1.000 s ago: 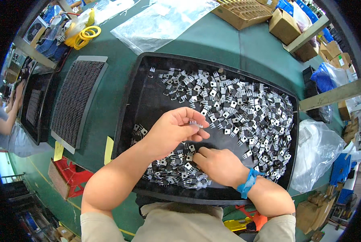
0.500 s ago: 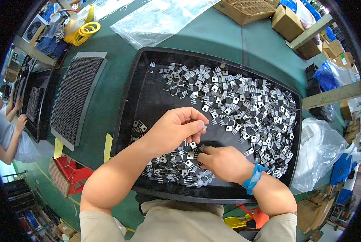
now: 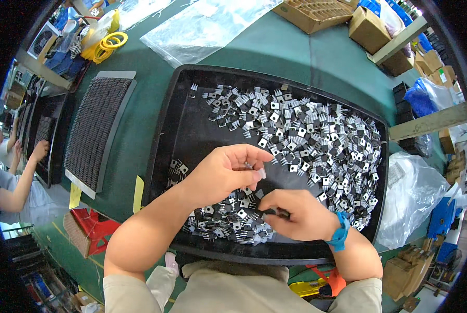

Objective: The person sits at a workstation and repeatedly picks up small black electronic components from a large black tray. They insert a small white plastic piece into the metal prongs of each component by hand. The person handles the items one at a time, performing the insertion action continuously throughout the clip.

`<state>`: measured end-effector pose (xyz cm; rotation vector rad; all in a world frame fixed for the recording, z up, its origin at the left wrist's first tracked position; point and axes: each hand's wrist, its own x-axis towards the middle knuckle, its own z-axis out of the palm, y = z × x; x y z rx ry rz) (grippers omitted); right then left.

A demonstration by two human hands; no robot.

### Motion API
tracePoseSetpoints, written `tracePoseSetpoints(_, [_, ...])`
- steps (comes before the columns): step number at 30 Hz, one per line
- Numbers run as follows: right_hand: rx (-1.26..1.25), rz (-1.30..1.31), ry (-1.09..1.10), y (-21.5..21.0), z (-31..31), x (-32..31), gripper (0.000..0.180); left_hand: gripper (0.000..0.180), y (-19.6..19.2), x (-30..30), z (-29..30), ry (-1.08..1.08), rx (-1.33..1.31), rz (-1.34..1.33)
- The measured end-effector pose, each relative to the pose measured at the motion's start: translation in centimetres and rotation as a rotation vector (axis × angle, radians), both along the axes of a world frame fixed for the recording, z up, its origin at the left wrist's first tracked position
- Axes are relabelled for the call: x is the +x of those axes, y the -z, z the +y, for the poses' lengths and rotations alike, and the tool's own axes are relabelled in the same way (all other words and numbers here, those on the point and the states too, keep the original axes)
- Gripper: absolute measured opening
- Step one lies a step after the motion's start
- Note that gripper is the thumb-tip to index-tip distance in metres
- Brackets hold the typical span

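Black plastic made up the wide tray (image 3: pixel 191 99) on the green table (image 3: pixel 275 49), silver-and-black parts (image 3: pixel 317 130) heaped toward its right. Seen from the head camera, the left hand (image 3: pixel 224 176) was curled, fingertips pinched on one small part. The right hand (image 3: pixel 296 215) pinched a dark part just above the near pile (image 3: pixel 228 219). Picking single pieces by their bodies, not their thin legs, would likely serve best.

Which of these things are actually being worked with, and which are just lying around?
In use: left hand; right hand; small black and silver metal-tabbed parts; wide black plastic tray.

Lying about: dark ribbed rectangular mat; clear plastic bag; yellow tape rolls; brown cardboard boxes.
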<state>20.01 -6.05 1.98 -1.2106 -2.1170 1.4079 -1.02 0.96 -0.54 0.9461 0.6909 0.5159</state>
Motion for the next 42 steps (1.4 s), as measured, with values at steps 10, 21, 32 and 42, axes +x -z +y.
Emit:
tracePoseSetpoints(10, [0.370,0.152,0.508,0.3,-0.8,-0.9,0.022,0.036,0.1,0.0,-0.2,0.081,-0.031,-0.066])
tracePoseSetpoints(21, [0.320,0.099,0.487,0.4,-0.9,-0.7,0.021,0.040,0.5,0.4,-0.2,0.079,-0.024,-0.085])
tracePoseSetpoints(32, [0.086,0.117,0.587,0.6,-1.3,-0.7,0.015,0.037,1.0,0.6,-0.2,0.112,0.083,0.010])
tracePoseSetpoints(42, [0.102,0.272,0.411,0.4,-1.2,-2.0,0.011,0.018,1.9,0.5,-0.7,0.119,0.268,0.141])
